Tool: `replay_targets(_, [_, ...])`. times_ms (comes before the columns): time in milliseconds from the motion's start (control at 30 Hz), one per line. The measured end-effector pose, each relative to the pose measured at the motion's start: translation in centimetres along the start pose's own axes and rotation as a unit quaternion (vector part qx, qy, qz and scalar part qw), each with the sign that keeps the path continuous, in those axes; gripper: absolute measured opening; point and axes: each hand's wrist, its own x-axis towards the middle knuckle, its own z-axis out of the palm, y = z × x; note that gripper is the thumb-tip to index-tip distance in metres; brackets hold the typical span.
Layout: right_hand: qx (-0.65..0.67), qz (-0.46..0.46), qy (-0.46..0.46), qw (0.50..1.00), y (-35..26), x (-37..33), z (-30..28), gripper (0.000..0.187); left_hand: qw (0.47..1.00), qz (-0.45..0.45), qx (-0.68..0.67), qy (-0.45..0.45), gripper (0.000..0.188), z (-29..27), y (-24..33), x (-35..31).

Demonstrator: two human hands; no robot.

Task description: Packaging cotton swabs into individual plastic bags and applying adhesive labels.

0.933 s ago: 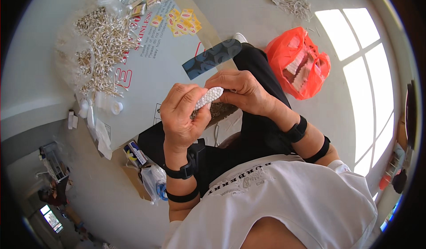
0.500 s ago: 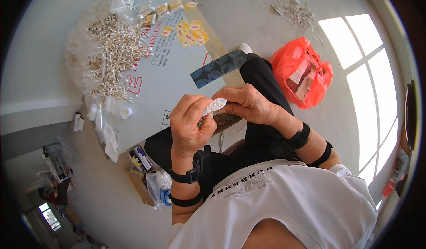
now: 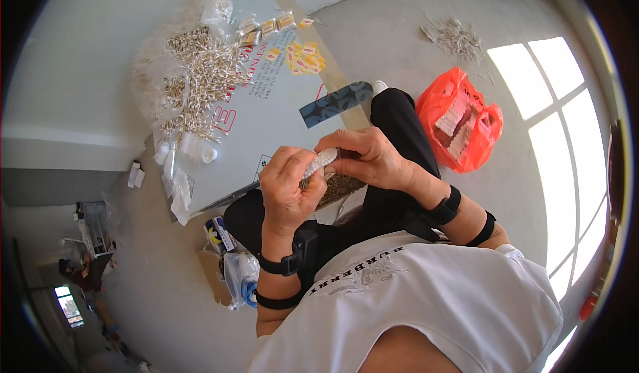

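A tight bundle of white-tipped cotton swabs (image 3: 321, 163) is held between both hands above my lap. My left hand (image 3: 291, 185) closes round its left side, fingers curled and thumb pressed in from below. On the right end, the thumb and fingers of my right hand (image 3: 373, 157) pinch the bundle. The rounded white tips face up, while the sticks are mostly hidden by my fingers. Below the hands lies a brown, rough-textured surface (image 3: 343, 190) that I cannot make out. A large heap of loose cotton swabs (image 3: 200, 73) spills from clear plastic at the far left.
A grey printed board (image 3: 266, 120) carries yellow-and-white cards (image 3: 306, 60), small packs (image 3: 268, 28), a dark patterned strip (image 3: 336, 103) and a white round container (image 3: 210, 154). A red plastic bag (image 3: 489, 133) stands right, loose sticks (image 3: 452, 39) beyond. Left of my legs sits a clear bag (image 3: 237, 276).
The view has shifted, so the board and heap appear farther right. The bundle is tilted a little differently in my fingers, its tipped face looking narrower. Both hands keep their hold.
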Motion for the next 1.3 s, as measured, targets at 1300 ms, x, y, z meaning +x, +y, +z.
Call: replay_targets(1300, [-0.137,-0.229,0.052,0.962,-2.8,2.1,4.6,0.032,0.983,-0.072,-0.094,0.139,0.029,-2.6,-1.1,-4.6])
